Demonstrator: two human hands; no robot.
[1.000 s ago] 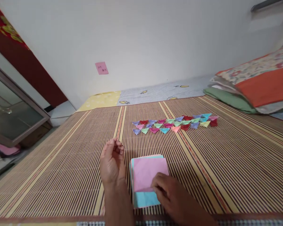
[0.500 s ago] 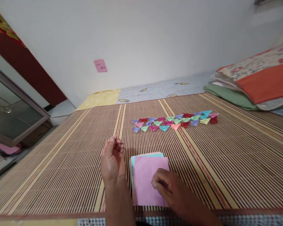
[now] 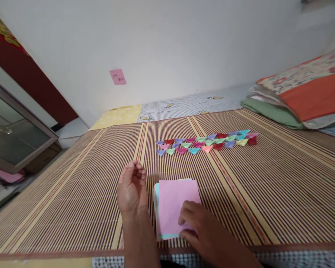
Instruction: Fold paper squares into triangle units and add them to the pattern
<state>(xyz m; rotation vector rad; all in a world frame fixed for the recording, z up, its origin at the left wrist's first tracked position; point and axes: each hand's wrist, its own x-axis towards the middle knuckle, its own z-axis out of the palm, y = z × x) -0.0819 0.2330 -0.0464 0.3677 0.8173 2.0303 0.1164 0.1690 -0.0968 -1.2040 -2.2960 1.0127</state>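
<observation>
A pink square of paper (image 3: 171, 204) lies on top of a stack of coloured paper, with light blue sheet edges (image 3: 156, 190) showing at the left, top and bottom. My right hand (image 3: 194, 227) rests on the lower right of the pink sheet, fingers bent, thumb a little apart from the index finger. To the left of the stack, my left hand (image 3: 132, 186) is held palm up with its fingers curled in and thumb against them; nothing shows in it. Beyond both hands, several small folded paper triangles (image 3: 198, 144) in many colours lie in rows.
A striped bamboo mat (image 3: 80, 193) covers the surface. At the far right are a folded orange and floral bedding pile (image 3: 315, 93) and a green cloth (image 3: 270, 111). A pink note (image 3: 117, 76) is stuck to the white wall. A glass-fronted cabinet (image 3: 13, 126) stands at the left.
The pink sheet has slid away from me over the stack, baring a light blue strip at its near edge. My right thumb and index finger have parted. The left hand stays nearly still.
</observation>
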